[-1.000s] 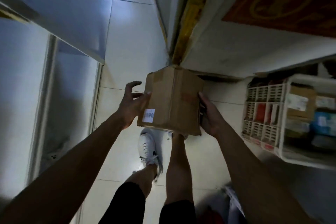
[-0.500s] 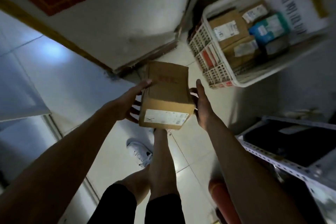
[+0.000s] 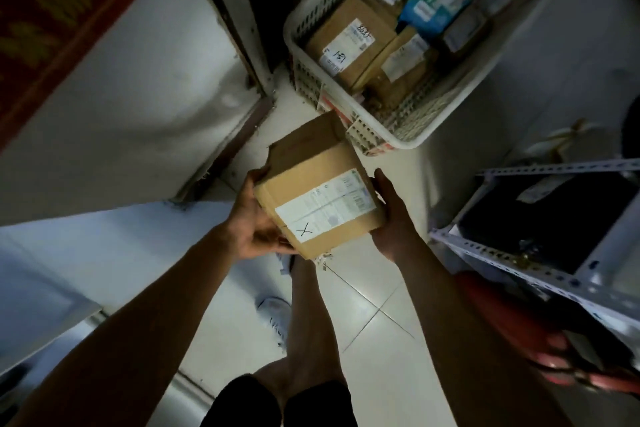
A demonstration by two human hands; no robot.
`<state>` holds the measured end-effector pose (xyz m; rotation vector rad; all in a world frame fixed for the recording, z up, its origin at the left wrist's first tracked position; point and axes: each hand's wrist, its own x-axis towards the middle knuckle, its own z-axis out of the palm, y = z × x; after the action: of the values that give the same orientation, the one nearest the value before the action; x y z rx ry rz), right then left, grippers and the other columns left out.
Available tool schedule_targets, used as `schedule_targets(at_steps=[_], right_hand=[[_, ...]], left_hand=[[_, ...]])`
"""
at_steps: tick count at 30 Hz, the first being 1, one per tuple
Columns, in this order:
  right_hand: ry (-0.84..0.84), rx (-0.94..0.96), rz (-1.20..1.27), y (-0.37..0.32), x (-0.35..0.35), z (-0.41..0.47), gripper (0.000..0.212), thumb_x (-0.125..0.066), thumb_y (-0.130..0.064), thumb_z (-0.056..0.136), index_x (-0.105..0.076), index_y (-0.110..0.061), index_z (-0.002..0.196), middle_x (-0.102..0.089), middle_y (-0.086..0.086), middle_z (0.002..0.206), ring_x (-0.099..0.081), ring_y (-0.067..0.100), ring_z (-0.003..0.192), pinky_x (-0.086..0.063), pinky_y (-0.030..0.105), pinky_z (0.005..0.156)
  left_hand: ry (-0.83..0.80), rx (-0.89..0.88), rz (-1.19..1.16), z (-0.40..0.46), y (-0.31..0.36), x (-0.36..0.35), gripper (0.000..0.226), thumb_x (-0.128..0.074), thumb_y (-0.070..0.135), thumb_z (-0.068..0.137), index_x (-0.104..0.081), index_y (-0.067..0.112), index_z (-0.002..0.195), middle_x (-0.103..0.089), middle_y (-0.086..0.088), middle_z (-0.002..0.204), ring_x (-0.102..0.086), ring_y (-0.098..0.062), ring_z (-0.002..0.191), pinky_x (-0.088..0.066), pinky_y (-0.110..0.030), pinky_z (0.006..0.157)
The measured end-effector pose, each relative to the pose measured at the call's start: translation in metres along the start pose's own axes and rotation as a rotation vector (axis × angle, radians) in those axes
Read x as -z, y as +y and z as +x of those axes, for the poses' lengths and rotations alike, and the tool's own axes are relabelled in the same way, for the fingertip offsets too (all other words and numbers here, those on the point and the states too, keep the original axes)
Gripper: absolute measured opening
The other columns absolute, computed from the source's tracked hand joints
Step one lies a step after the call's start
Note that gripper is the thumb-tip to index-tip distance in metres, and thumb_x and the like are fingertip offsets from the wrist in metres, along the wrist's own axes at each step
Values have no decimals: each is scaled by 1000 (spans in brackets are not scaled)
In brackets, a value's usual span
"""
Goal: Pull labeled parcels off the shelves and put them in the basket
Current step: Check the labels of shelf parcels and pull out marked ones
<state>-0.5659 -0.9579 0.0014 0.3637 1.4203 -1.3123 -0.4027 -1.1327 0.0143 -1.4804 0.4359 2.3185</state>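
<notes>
White basket sat on the tiled floor, already packed with labeled parcels — little bare room, mostly at its near corner. Metal shelf stood at the right edge of the floor; a dark door frame ran left of the basket. Cardboard box, label up and marked with an X, was carried just short of the basket's near rim. Left hand cupped its underside and side; right hand pressed flat, fingers straight — likely a two-sided clamp to steady it.
</notes>
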Motion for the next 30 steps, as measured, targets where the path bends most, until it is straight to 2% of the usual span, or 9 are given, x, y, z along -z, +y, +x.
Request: schedule_targets(at_steps=[2,5,10,13,15,18,23,26,30], right_hand=[[-66,39,90,-9,1,0,33,-53,-34,103,-53,-26,135,-71,-8,122,-62,18,120,-50,41,98],[-169,49,339,-35,0,1,67,-64,-67,83,-58,-31,140,-61,3,142,-53,26,134,-40,49,111],[-112,-148,500,-79,7,19,109,-80,-80,54,-49,-33,147,-45,10,155,-45,40,140,-35,64,112],[-106,-161,482,-110,13,35,102,-72,-84,61,-51,-31,146,-47,15,152,-42,45,140,-37,68,106],[-116,-175,528,-128,15,44,102,-73,-81,60,-53,-28,144,-48,18,151,-39,48,140,-38,71,101],[-156,-126,593,-153,14,60,98,-71,-80,60,-58,-25,140,-50,19,147,-36,50,139,-25,78,105],[46,-139,673,-196,16,88,68,-48,-71,81,-73,-17,112,-71,18,108,-56,41,110,-40,55,95],[184,-140,763,-226,24,108,62,-43,-66,93,-70,-11,101,-75,18,91,-66,38,90,-54,48,79],[258,-143,872,-253,33,150,63,-45,-68,91,-69,-10,96,-76,17,84,-63,36,94,-44,50,101]], left_hand=[[-48,9,-43,1,13,-18,89,-38,85,76,-66,20,131,-61,-24,135,-57,-49,123,-46,-67,96],[-68,44,-75,7,40,-44,89,-31,83,85,-67,16,131,-59,-25,138,-56,-51,124,-37,-73,103],[-5,59,37,18,83,-83,85,-29,77,92,-65,10,129,-62,-27,132,-61,-48,118,-43,-69,101],[-69,109,94,18,108,-112,78,-23,63,102,-76,5,109,-70,-27,115,-71,-43,98,-59,-59,78],[-137,123,105,21,124,-125,77,-27,66,101,-68,6,126,-60,-30,132,-62,-47,116,-50,-66,94],[-198,205,79,36,152,-138,85,-35,75,95,-39,11,152,-36,-31,154,-34,-52,142,-17,-69,118],[-179,193,159,63,196,-167,74,-28,67,99,-53,9,137,-62,-29,131,-63,-48,115,-45,-70,96],[-220,240,201,84,231,-186,84,-29,77,91,-50,12,141,-59,-29,135,-59,-51,120,-49,-70,93],[-248,257,257,119,282,-205,92,-31,82,85,-45,15,147,-53,-30,141,-53,-52,128,-40,-71,104]])
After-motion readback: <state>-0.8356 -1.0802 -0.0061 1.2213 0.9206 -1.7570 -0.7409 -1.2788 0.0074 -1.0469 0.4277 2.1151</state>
